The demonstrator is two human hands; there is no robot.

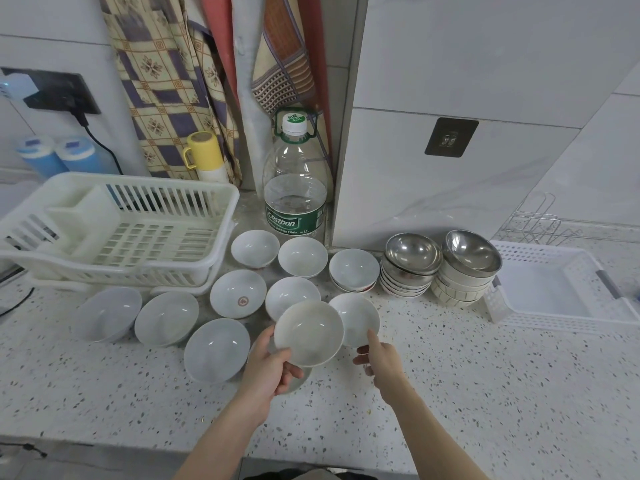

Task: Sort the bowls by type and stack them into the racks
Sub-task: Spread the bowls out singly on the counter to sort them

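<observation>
My left hand (270,368) grips a small off-white bowl (309,332) by its near-left rim and holds it above the counter. My right hand (379,356) is open, its forefinger touching the rim of a white bowl (356,317) that sits just behind. Several white bowls lie spread over the counter, among them one with a red mark (238,293) and a large one (216,350). At the right stand two stacks topped by steel bowls (412,254) (472,252). A white dish rack (114,233) is at the left, a white basket (554,285) at the right.
A large water bottle (295,188) stands against the wall behind the bowls. A yellow mug (204,152) and two blue bottles (52,155) are behind the rack. A wire rack (540,220) lies at the far right. The counter's front edge runs near my arms.
</observation>
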